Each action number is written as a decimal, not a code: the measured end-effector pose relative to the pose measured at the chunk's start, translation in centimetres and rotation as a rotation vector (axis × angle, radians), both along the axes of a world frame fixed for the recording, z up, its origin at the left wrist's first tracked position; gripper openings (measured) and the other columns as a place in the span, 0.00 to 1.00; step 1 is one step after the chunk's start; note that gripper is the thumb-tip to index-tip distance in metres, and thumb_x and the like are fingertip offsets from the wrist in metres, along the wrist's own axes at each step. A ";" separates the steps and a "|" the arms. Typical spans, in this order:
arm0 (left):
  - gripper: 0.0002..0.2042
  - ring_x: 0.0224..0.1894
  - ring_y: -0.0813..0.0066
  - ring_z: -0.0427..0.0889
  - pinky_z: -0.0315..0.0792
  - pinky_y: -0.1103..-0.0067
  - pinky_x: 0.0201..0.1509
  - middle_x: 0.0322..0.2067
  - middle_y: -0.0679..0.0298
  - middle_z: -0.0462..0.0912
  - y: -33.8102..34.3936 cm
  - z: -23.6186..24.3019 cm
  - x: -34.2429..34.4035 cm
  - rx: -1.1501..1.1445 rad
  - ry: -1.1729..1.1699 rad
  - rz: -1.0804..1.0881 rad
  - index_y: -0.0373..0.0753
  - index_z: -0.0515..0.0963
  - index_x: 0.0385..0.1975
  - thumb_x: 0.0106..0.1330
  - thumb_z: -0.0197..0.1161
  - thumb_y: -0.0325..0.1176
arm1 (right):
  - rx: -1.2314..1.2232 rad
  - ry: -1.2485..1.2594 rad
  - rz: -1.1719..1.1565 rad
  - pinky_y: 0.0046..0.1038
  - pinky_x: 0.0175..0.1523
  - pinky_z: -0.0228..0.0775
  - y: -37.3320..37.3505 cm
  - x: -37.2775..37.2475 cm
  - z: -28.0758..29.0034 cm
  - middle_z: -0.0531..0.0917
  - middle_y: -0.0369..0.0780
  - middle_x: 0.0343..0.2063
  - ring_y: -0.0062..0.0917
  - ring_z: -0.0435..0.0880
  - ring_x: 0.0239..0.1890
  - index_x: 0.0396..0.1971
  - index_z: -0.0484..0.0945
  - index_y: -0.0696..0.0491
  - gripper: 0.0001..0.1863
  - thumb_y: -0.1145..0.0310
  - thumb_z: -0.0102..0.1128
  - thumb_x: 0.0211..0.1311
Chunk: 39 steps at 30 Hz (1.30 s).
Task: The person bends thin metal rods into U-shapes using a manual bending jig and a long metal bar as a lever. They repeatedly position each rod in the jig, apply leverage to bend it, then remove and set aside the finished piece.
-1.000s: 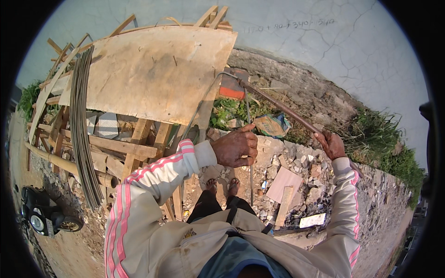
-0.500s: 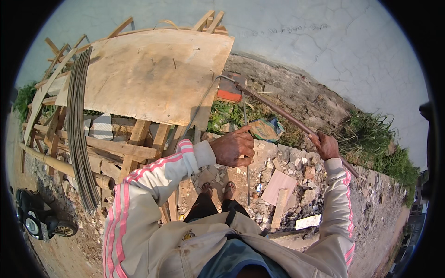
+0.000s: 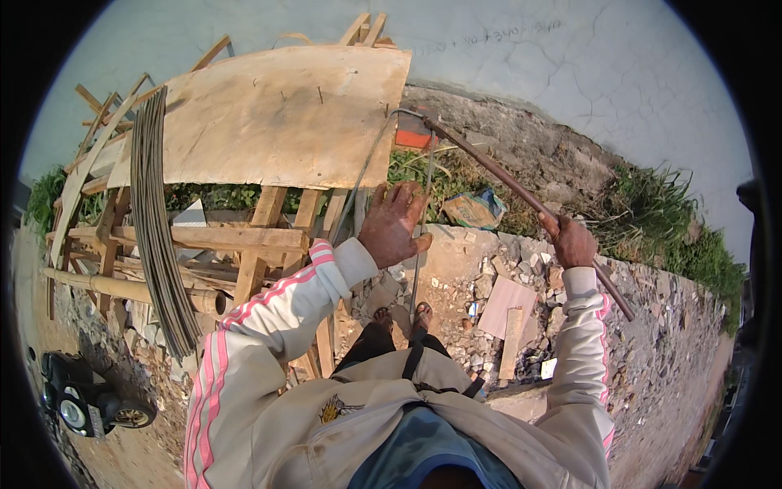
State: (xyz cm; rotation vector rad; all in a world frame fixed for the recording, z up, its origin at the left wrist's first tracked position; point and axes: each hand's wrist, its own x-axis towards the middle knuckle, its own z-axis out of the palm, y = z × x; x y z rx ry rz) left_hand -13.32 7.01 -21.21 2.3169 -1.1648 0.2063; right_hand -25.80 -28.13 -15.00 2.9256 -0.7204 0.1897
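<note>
My right hand (image 3: 573,243) is closed round a long rusty-brown metal bar (image 3: 497,169), which slants from upper left to lower right. The bar's far end meets a thin grey steel rod (image 3: 429,167) at a bend near the plywood's corner. One leg of the rod runs down toward my feet; the other slopes down left past the edge of the plywood sheet (image 3: 269,122). My left hand (image 3: 394,224) has its fingers spread and lies against the rod, its thumb at the leg nearer my feet. It is not wrapped round the rod.
A bundle of thin steel rods (image 3: 151,212) hangs over the plywood, above timber (image 3: 204,238) and a bamboo pole (image 3: 147,285). Rubble (image 3: 538,269) and a plank (image 3: 511,342) lie by my feet. A cracked wall (image 3: 619,90) stands ahead; a motorcycle (image 3: 81,399) is at lower left.
My left hand has gone from curled fingers to spread ones and moved slightly left and up. The bar's far end and the rod's bend have shifted a little up in the view.
</note>
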 end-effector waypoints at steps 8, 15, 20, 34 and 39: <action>0.43 0.73 0.43 0.54 0.45 0.40 0.71 0.66 0.44 0.63 4.1 1.6 -7.5 0.198 -0.028 0.185 0.32 0.67 0.64 0.51 0.67 0.56 | 0.011 0.015 -0.053 0.47 0.35 0.76 1.5 -0.3 0.3 0.84 0.49 0.23 0.47 0.86 0.29 0.32 0.86 0.52 0.41 0.25 0.44 0.62; 0.15 0.73 0.43 0.54 0.48 0.45 0.72 0.63 0.61 0.72 9.9 1.1 -5.7 0.097 0.169 0.095 0.41 0.86 0.29 0.50 0.70 0.46 | 0.093 0.015 -0.155 0.50 0.39 0.75 6.0 -2.4 -0.4 0.84 0.54 0.25 0.52 0.85 0.33 0.32 0.85 0.55 0.45 0.24 0.40 0.63; 0.13 0.73 0.43 0.54 0.47 0.43 0.72 0.64 0.63 0.72 10.1 0.1 -5.6 0.034 0.117 0.060 0.40 0.86 0.24 0.53 0.68 0.45 | 0.098 -0.004 -0.143 0.49 0.37 0.75 6.5 -2.5 -0.1 0.84 0.53 0.24 0.52 0.85 0.32 0.29 0.85 0.56 0.45 0.24 0.40 0.63; 0.09 0.68 0.50 0.65 0.57 0.55 0.71 0.63 0.58 0.72 11.3 0.2 -5.1 -0.099 0.388 0.018 0.40 0.85 0.32 0.58 0.67 0.37 | 0.168 0.009 -0.150 0.48 0.37 0.73 7.4 -2.9 0.7 0.83 0.53 0.22 0.51 0.85 0.31 0.29 0.83 0.56 0.40 0.27 0.50 0.61; 0.15 0.58 0.59 0.78 0.78 0.65 0.55 0.62 0.56 0.72 11.7 0.3 -5.6 -0.438 0.372 0.091 0.41 0.80 0.48 0.61 0.60 0.22 | 0.251 -0.004 -0.095 0.43 0.35 0.73 3.5 -2.5 0.0 0.83 0.48 0.21 0.44 0.85 0.27 0.30 0.84 0.55 0.27 0.41 0.67 0.58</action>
